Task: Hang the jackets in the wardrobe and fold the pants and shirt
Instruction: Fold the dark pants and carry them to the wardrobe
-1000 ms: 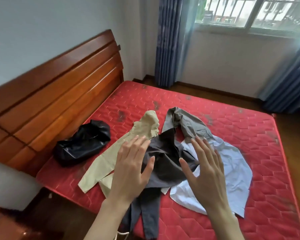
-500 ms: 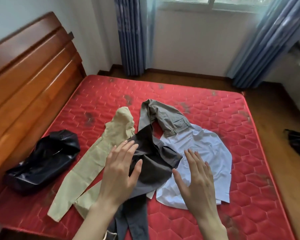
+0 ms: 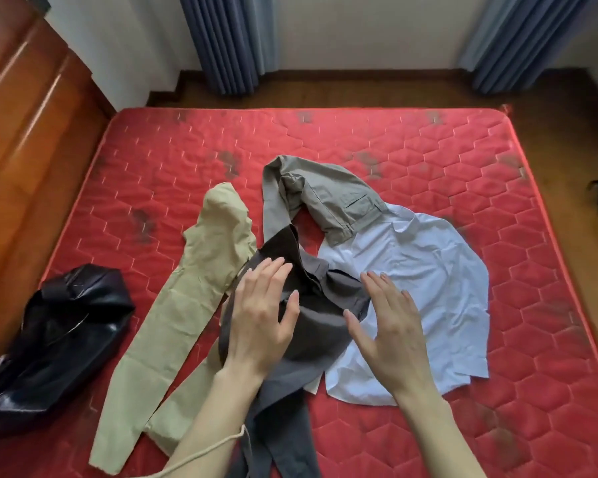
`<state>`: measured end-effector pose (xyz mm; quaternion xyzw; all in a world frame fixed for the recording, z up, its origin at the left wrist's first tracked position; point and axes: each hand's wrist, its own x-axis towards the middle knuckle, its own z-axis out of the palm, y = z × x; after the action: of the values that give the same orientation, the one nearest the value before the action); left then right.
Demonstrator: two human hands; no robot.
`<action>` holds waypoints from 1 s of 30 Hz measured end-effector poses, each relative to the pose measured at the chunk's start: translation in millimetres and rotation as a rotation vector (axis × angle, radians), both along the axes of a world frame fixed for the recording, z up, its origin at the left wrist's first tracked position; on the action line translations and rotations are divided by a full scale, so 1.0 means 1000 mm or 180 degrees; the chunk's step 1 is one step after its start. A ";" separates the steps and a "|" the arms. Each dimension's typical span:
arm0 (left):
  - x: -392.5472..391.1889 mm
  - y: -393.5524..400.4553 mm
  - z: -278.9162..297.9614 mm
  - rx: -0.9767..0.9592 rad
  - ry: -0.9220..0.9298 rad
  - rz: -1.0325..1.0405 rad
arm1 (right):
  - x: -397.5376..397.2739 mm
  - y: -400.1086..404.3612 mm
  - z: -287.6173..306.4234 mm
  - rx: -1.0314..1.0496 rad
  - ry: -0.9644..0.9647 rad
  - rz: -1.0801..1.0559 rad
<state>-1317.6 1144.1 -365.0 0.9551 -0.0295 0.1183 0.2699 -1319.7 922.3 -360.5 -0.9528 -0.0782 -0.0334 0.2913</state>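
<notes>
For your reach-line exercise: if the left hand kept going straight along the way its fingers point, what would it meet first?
Probably the dark grey pants: the left hand points up-right over them, fingers straight. Beyond lie the olive-grey pants. Its height above the cloth is unclear.

Both bare forearms reach forward from the bottom edge of the head view, converging slightly toward the middle; the left hand (image 3: 259,317) is held palm down with its back to the camera, its fingers (image 3: 273,270) straight, close together and pointing forward, the thumb spread out to the right; the right hand (image 3: 390,326) sits level with it, well apart, also palm down, its fingers (image 3: 380,284) straight and slightly fanned, angled a little to the left, the thumb spread toward the left hand; neither hand grips anything; both wrists are straight.
</notes>
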 end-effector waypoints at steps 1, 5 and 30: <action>0.010 0.003 -0.013 0.0014 0.0057 -0.0043 | 0.008 0.003 -0.012 -0.0047 0.0021 0.0005; 0.047 0.015 -0.082 0.0105 0.0155 -0.0188 | 0.035 0.012 -0.078 -0.0201 0.0190 -0.0031; 0.218 0.034 -0.348 0.3070 0.0701 -0.1294 | 0.122 0.012 -0.410 -0.1261 0.1700 -0.0260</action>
<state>-1099.8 1178.3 -713.4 0.9525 -0.2364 -0.0642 -0.1808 -1198.1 934.3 -770.0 -0.9684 0.0342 0.2216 0.1090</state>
